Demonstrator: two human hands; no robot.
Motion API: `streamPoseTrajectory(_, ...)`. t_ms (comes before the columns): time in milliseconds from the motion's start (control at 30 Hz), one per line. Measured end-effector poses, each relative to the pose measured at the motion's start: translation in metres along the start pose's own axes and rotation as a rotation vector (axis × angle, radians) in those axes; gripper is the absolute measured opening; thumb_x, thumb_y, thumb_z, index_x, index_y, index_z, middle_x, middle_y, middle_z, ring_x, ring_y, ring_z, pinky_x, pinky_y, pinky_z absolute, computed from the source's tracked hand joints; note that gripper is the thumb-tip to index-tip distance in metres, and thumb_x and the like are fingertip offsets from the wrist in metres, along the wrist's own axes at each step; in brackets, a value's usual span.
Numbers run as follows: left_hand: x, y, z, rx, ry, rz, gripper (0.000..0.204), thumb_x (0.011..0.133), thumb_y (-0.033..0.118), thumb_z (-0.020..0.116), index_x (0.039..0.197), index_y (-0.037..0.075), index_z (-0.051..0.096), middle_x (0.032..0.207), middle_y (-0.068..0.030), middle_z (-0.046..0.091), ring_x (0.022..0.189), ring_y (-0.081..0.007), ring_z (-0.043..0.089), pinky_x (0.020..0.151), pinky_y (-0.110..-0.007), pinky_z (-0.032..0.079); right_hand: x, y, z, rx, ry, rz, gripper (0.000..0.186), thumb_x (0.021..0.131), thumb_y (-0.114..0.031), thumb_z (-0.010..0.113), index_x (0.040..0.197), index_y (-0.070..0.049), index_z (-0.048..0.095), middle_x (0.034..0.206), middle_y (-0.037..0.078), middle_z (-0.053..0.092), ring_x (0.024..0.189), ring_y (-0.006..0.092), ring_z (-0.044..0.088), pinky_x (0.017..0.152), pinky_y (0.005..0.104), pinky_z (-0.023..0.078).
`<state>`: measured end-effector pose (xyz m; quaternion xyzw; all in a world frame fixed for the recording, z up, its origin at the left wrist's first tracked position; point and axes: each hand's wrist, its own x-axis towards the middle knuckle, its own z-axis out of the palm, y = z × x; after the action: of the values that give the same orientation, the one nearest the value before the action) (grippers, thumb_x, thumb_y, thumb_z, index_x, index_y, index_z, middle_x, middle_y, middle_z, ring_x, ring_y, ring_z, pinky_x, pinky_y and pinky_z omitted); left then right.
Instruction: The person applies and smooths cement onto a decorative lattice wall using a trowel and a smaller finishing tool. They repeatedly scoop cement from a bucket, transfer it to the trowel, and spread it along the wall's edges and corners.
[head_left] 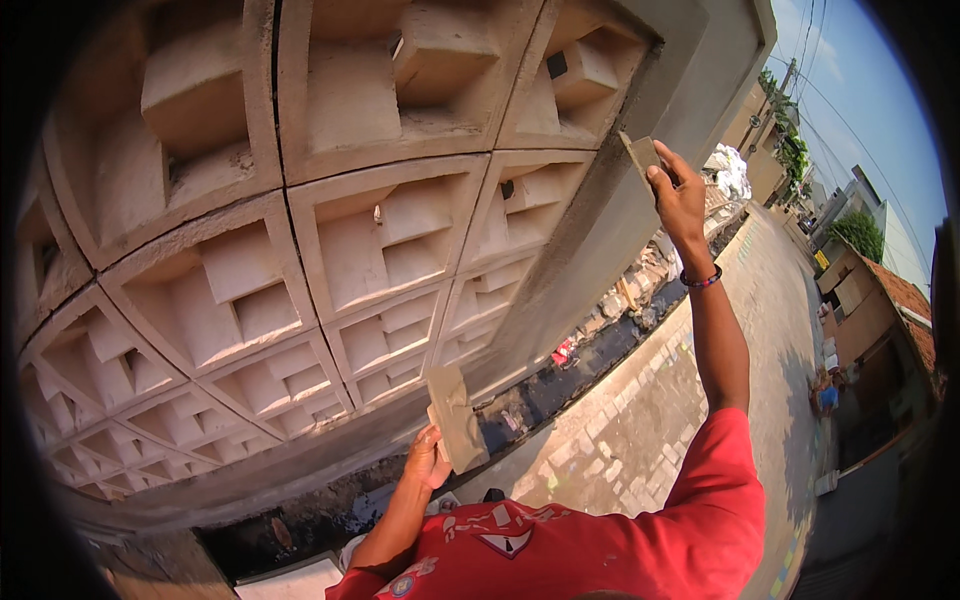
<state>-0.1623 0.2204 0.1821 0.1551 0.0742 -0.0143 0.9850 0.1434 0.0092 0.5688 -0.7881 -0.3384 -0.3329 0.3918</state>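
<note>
My left hand (426, 458) grips a flat tan board (457, 415) that looks coated with grey mortar, held low in front of the wall. My right hand (675, 200) is raised and closed on a small flat trowel (637, 155), its blade at or very near the grey plastered strip (680, 80) beside the patterned breeze blocks (390, 235). The blocks are pale, square and deeply recessed, with dark joint lines between them. A bracelet circles my right wrist.
A dark drainage ditch (540, 390) with rubble runs along the wall's foot. Beside it is a paved lane (760, 330). At the right, a person in blue (828, 395) is by low buildings (860, 300). Pale sacks or debris (728, 175) lie farther along.
</note>
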Motion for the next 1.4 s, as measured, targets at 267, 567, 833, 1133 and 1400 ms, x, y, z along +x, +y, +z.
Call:
streamPoseTrajectory(267, 0.004, 0.002, -0.008, 0.01, -0.02, -0.005, 0.056, 0.075, 0.031, 0.073, 0.119, 0.003, 0.055, 0.113, -0.01, 0.062, 0.101, -0.0245, 0.062, 0.09, -0.044, 0.05, 0.007, -0.014, -0.009, 0.457, -0.105, 0.069, 0.04, 0.084, -0.005, 0.062, 0.122, 0.003, 0.053, 0.112, 0.009, 0.06, 0.096, 0.0157, 0.059, 0.08, 0.0269, 0.049)
streamPoseTrajectory(567, 0.006, -0.008, -0.001, 0.019, 0.037, -0.009, 0.054, 0.076, 0.03, 0.072, 0.118, 0.002, 0.055, 0.112, -0.01, 0.062, 0.1, -0.025, 0.062, 0.09, -0.043, 0.05, 0.049, 0.012, 0.001, -0.37, 0.065, -0.513, 0.037, 0.073, 0.008, 0.059, 0.108, -0.003, 0.056, 0.093, 0.013, 0.056, 0.091, 0.0313, 0.055, 0.08, 0.0386, 0.046)
streamPoseTrajectory(833, 0.007, -0.004, -0.004, -0.004, 0.0, -0.001, 0.052, 0.076, 0.029, 0.071, 0.117, 0.001, 0.055, 0.111, -0.0108, 0.063, 0.099, -0.0246, 0.062, 0.09, -0.041, 0.05, 0.013, 0.023, -0.021, -0.567, 0.115, -0.518, 0.042, 0.074, 0.006, 0.062, 0.115, -0.004, 0.056, 0.095, 0.014, 0.057, 0.092, 0.0325, 0.054, 0.08, 0.0396, 0.045)
streamPoseTrajectory(1133, 0.013, 0.001, 0.005, -0.005, -0.049, -0.051, 0.045, 0.081, 0.023, 0.067, 0.119, 0.001, 0.054, 0.11, -0.0088, 0.063, 0.101, -0.0236, 0.062, 0.091, -0.041, 0.048, 0.027, -0.044, -0.015, -0.864, 0.049, -0.798, 0.046, 0.076, 0.003, 0.059, 0.121, -0.006, 0.055, 0.094, 0.009, 0.057, 0.084, 0.0239, 0.051, 0.073, 0.0354, 0.043)
streamPoseTrajectory(1400, 0.018, -0.015, -0.017, -0.011, -0.01, -0.033, 0.039, 0.084, 0.019, 0.062, 0.117, 0.001, 0.055, 0.11, -0.0082, 0.064, 0.1, -0.022, 0.062, 0.09, -0.037, 0.049, 0.009, -0.057, 0.017, -1.115, -0.201, -0.778, 0.034, 0.08, -0.008, 0.052, 0.113, -0.002, 0.056, 0.09, 0.005, 0.053, 0.084, 0.0207, 0.048, 0.071, 0.0319, 0.04)
